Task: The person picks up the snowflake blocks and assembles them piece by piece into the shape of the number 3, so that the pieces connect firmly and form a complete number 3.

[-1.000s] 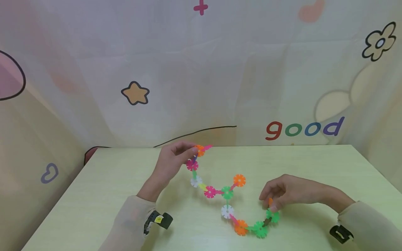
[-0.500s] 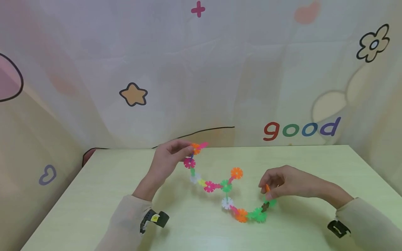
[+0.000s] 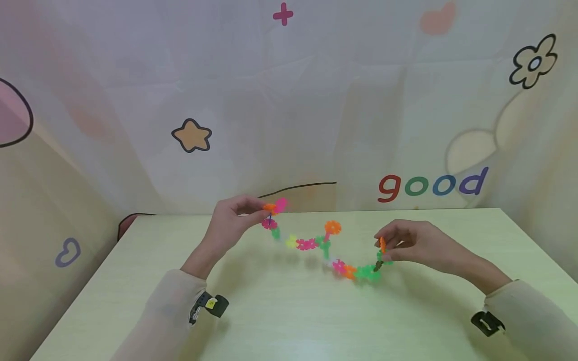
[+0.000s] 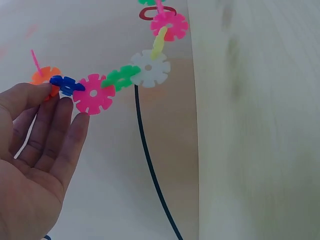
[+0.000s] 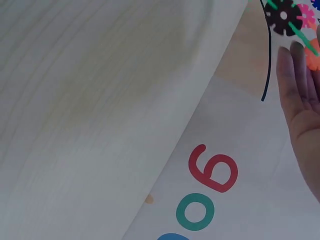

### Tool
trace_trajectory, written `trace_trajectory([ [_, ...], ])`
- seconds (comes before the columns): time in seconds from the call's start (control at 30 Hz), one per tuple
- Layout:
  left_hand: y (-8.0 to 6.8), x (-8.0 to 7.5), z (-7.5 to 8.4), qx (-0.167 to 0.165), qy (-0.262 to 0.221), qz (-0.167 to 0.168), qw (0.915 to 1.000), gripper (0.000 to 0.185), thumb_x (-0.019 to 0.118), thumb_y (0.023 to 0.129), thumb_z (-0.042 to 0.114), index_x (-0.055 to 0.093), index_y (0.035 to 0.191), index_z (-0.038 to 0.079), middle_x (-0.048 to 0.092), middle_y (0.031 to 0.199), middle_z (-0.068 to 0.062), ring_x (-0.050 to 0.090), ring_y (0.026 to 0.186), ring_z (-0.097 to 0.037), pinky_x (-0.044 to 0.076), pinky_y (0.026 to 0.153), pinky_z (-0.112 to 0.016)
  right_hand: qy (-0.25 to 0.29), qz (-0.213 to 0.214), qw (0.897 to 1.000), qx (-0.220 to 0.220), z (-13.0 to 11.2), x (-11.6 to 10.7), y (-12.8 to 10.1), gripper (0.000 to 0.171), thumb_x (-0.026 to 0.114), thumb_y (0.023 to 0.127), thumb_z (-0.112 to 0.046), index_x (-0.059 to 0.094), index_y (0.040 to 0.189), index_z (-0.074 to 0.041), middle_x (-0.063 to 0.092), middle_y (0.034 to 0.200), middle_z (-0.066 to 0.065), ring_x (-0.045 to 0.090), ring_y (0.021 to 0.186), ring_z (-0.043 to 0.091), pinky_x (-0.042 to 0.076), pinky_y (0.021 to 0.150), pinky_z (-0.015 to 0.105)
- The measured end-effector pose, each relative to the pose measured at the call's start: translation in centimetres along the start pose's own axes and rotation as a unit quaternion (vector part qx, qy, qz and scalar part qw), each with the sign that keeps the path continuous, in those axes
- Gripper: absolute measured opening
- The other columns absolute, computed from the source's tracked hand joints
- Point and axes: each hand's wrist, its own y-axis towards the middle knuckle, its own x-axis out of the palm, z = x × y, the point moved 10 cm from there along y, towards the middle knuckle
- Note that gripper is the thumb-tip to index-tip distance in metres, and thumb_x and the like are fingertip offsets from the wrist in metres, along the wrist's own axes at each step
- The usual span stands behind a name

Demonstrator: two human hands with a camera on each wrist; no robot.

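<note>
Snowflake-piece chain (image 3: 325, 245) pinched at both ends: left hand (image 3: 232, 223), right hand (image 3: 413, 245) (backdrop reads "good" (image 3: 433, 184)).

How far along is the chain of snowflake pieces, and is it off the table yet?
Done: many coloured discs are already linked into one chain. In hand: the left hand pinches the orange end piece, the right hand pinches the other orange end, and the chain sags between them above the table. Left: no loose pieces are in view, so what remains cannot be told.
</note>
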Motion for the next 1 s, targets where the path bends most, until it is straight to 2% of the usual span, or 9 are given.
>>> trace_trajectory([
  [0.3, 0.7, 0.0, -0.7, 0.003, 0.019, -0.003, 0.9998, 0.014, 0.079, 0.097, 0.007, 0.079, 0.111, 0.005, 0.077, 0.108, -0.006, 0.07, 0.102, -0.026, 0.059, 0.088, -0.039, 0.003, 0.06, 0.998, -0.019, -0.7, -0.6, 0.3, 0.03, 0.081, 0.093, -0.005, 0.072, 0.122, -0.002, 0.072, 0.111, 0.01, 0.074, 0.095, 0.019, 0.064, 0.083, 0.029],
  [0.5, 1.4, 0.5, -1.7, -0.002, 0.02, -0.017, 0.9997, 0.016, 0.08, 0.095, 0.006, 0.081, 0.111, 0.006, 0.077, 0.107, -0.004, 0.071, 0.103, -0.025, 0.059, 0.089, -0.039, -0.046, 0.087, 0.993, -0.061, -1.6, -0.3, 0.6, 0.031, 0.084, 0.089, -0.001, 0.073, 0.118, -0.005, 0.073, 0.108, 0.002, 0.072, 0.094, 0.015, 0.062, 0.085, 0.026],
  [0.67, 2.0, 0.5, -2.7, -0.01, 0.02, -0.013, 0.9997, 0.014, 0.082, 0.092, 0.002, 0.081, 0.106, 0.004, 0.078, 0.104, -0.005, 0.072, 0.098, -0.024, 0.059, 0.084, -0.036, -0.094, 0.084, 0.987, -0.103, -2.2, 0.7, 0.8, 0.033, 0.086, 0.086, 0.001, 0.074, 0.116, -0.007, 0.074, 0.105, -0.007, 0.072, 0.091, 0.011, 0.062, 0.086, 0.026],
  [1.0, 2.7, 1.1, -5.3, -0.027, 0.052, -0.012, 0.9982, 0.013, 0.085, 0.088, -0.001, 0.083, 0.1, 0.005, 0.078, 0.101, -0.004, 0.071, 0.093, -0.022, 0.059, 0.077, -0.03, -0.143, 0.057, 0.98, -0.122, -2.0, 3.0, 1.4, 0.035, 0.089, 0.083, 0.002, 0.075, 0.113, -0.009, 0.074, 0.103, -0.013, 0.071, 0.091, 0.007, 0.063, 0.085, 0.03],
])
